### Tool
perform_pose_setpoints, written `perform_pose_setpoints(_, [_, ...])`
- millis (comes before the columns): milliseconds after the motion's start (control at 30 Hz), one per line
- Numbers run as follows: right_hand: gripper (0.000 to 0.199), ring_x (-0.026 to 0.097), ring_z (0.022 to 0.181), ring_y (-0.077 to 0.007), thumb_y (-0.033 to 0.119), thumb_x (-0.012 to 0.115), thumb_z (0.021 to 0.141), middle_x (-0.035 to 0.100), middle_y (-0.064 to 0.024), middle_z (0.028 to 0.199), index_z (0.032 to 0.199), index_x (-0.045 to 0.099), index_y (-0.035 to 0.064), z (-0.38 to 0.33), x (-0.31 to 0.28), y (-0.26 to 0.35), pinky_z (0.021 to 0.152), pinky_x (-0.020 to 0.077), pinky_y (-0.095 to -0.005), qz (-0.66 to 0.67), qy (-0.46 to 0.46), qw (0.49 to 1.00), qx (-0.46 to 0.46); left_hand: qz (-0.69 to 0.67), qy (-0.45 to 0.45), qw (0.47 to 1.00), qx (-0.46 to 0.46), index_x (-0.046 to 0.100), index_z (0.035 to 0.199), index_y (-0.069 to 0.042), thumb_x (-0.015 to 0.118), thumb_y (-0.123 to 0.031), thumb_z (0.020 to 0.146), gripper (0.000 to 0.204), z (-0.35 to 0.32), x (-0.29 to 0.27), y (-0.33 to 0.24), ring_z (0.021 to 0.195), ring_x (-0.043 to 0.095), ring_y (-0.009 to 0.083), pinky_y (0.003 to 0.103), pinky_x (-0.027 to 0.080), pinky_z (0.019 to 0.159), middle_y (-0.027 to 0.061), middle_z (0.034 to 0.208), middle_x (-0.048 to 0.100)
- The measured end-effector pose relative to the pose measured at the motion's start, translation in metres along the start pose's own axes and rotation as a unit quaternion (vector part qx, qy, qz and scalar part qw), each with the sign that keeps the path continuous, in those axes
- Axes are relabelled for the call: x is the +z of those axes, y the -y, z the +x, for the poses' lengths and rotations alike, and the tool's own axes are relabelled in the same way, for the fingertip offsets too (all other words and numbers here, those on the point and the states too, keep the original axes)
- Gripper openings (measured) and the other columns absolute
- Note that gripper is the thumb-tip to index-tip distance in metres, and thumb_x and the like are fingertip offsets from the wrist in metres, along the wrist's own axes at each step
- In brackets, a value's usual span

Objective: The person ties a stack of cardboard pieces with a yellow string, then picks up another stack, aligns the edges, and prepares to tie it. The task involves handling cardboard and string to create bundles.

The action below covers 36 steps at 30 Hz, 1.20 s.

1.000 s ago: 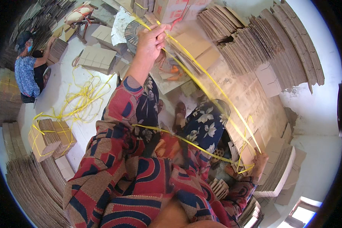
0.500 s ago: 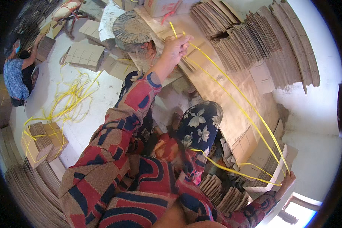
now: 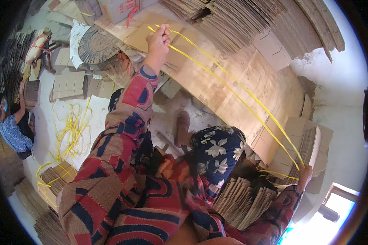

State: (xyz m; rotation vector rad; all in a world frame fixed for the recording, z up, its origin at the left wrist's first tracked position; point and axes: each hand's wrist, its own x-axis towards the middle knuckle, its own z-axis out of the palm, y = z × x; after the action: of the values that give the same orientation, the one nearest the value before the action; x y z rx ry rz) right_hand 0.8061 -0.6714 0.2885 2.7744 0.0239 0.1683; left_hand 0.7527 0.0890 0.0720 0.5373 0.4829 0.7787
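Observation:
A doubled yellow strap [image 3: 234, 79] stretches slantwise across the view between my hands. My left hand [image 3: 158, 40], at the end of an outstretched arm, is closed round the strap, with short ends sticking out past the fingers. At the lower right my right hand [image 3: 305, 176] grips the other end, beside a stack of cardboard sheets [image 3: 308, 146]. A further length of yellow strap loops by that stack. Below the strap lies a long wooden board [image 3: 216, 87].
Tall cardboard stacks [image 3: 237, 26] line the far right by the wall. A tangle of yellow strap [image 3: 71, 130] lies on the floor at left, near a strapped cardboard bundle [image 3: 55, 177]. Another person [image 3: 14, 130] crouches at far left. A round stool-like disc [image 3: 102, 45] stands beyond my left arm.
My left hand has moved left and slightly up in the view, pulling the strap longer. My right hand sits a little higher. The whole view has shifted as well.

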Motion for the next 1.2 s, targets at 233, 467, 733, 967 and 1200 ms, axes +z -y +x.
perform_pose_setpoints(233, [0.048, 0.063, 0.086, -0.0429, 0.043, 0.063, 0.080, 0.064, -0.0276, 0.088, 0.090, 0.066, -0.0034, 0.076, 0.132, 0.038, 0.072, 0.0473, -0.0509, 0.058, 0.122, 0.990, 0.041, 0.147, 0.105, 0.982, 0.060, 0.064, 0.089, -0.003, 0.060, -0.016, 0.091, 0.014, -0.014, 0.033, 0.018, 0.048, 0.040, 0.0022, 0.018, 0.027, 0.041, 0.0004, 0.068, 0.059])
perform_pose_setpoints(467, [0.052, 0.062, 0.089, -0.0437, 0.046, 0.064, 0.080, 0.065, -0.0272, 0.093, 0.097, 0.066, -0.0032, 0.096, 0.201, 0.103, 0.073, 0.0481, -0.0512, 0.079, 0.151, 0.982, 0.077, 0.326, 0.138, 0.930, 0.103, 0.064, 0.089, -0.002, 0.058, -0.018, 0.091, 0.017, -0.019, 0.032, 0.041, 0.053, 0.047, 0.0069, 0.021, 0.035, 0.045, 0.0015, 0.071, 0.060])
perform_pose_setpoints(733, [0.053, 0.062, 0.090, -0.0433, 0.050, 0.064, 0.080, 0.065, -0.0256, 0.098, 0.101, 0.067, 0.0022, 0.091, 0.233, 0.106, 0.075, 0.0490, -0.0497, 0.148, 0.139, 0.973, 0.106, 0.768, 0.443, 0.357, 0.294, 0.060, 0.103, -0.003, 0.063, -0.020, 0.079, 0.030, -0.047, 0.012, 0.096, 0.077, 0.059, 0.0311, 0.041, 0.050, 0.066, 0.0115, 0.083, 0.061])
perform_pose_setpoints(967, [0.057, 0.063, 0.092, -0.0405, 0.051, 0.067, 0.078, 0.066, -0.0218, 0.099, 0.109, 0.063, 0.0030, 0.093, 0.222, 0.099, 0.078, 0.0504, -0.0492, 0.178, 0.091, 0.972, 0.120, 0.761, 0.434, 0.412, 0.249, 0.056, 0.112, -0.002, 0.060, -0.021, 0.080, 0.037, -0.065, 0.033, 0.080, 0.085, 0.061, 0.0348, 0.046, 0.049, 0.071, 0.0155, 0.097, 0.061])
perform_pose_setpoints(1200, [0.069, 0.049, 0.120, -0.0340, 0.040, 0.073, 0.073, 0.053, -0.0149, 0.130, 0.130, 0.049, 0.0080, 0.093, 0.170, 0.128, 0.096, 0.0425, -0.0506, 0.106, 0.129, 0.970, 0.178, 0.841, 0.276, 0.384, 0.261, 0.053, 0.121, -0.005, 0.055, -0.010, 0.082, 0.040, -0.062, 0.048, 0.068, 0.087, 0.062, 0.0348, 0.044, 0.048, 0.066, 0.0166, 0.100, 0.061])
